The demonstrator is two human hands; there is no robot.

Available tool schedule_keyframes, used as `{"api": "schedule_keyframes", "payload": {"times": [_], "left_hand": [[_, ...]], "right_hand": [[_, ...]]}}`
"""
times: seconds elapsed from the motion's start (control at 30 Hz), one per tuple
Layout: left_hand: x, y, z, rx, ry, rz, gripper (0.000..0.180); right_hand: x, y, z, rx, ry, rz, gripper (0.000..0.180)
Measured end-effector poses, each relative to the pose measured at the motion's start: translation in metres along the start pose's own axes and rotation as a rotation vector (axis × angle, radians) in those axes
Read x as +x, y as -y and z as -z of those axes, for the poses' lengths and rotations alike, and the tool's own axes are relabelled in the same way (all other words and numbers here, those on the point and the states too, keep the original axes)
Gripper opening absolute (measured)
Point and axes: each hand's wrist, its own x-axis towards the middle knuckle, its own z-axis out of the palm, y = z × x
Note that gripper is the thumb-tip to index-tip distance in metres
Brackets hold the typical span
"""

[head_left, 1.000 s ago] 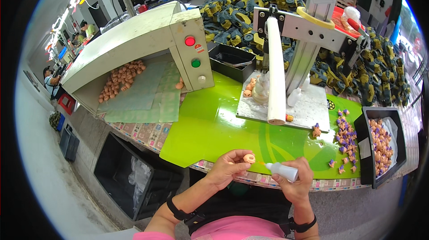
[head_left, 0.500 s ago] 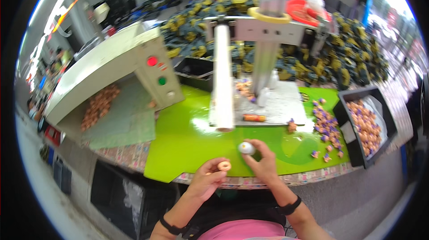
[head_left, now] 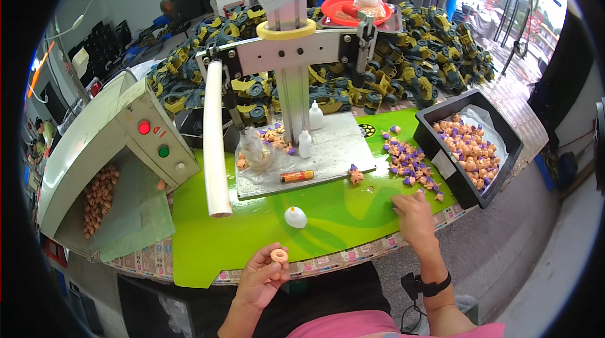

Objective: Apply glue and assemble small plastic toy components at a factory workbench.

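Note:
My left hand (head_left: 263, 277) pinches a small hollow peach-coloured plastic piece (head_left: 279, 255), its round opening facing up. A white squeeze bottle (head_left: 295, 217) with a yellow tip stands on the green mat (head_left: 252, 243) just beyond it, touched by neither hand. Off to the right, my right hand (head_left: 416, 221) is low over the mat with its fingers curled together; a dark speck shows at the fingertips, too small to name. Close beyond that hand lies a loose group of small peach-and-purple figure heads (head_left: 409, 160). One more such head (head_left: 356, 175) sits apart on the metal plate's corner.
A press stand with a white tube (head_left: 215, 143) rises from a metal plate (head_left: 340, 149) holding white bottles and an orange cylinder (head_left: 297, 176). Left is a cream machine (head_left: 151, 111) with peach pieces inside; right, a black bin (head_left: 463, 193) of heads. Toy vehicles (head_left: 378, 80) pile behind.
My right hand has let go of the white bottle, leaving it on the mat, and moved right toward the small heads. The left hand still holds the peach piece. The view has shifted right.

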Motion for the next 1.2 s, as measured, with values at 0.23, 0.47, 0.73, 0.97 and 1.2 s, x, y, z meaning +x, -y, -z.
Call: {"api": "schedule_keyframes", "payload": {"times": [0.23, 0.47, 0.73, 0.97, 1.2], "left_hand": [[-0.004, 0.003, -0.015, 0.023, 0.017, 0.03, 0.04], [0.004, 0.016, -0.028, 0.079, 0.091, 0.073, 0.041], [0.0, 0.021, -0.019, 0.23, 0.115, -0.021, 0.037], [0.002, 0.018, -0.024, 0.319, 0.07, -0.084, 0.031], [0.001, 0.024, -0.017, 0.384, -0.014, -0.111, 0.029]], "right_hand": [[0.01, 0.017, -0.014, 0.013, -0.046, 0.06, 0.021], [-0.011, 0.105, -0.009, 1.12, 0.334, -0.035, 0.017], [-0.022, 0.136, -0.021, 1.037, 0.292, 0.115, 0.023], [-0.024, 0.139, -0.025, 1.016, 0.198, 0.119, 0.019], [-0.031, 0.14, -0.038, 1.255, 0.336, -0.113, 0.016]]}}
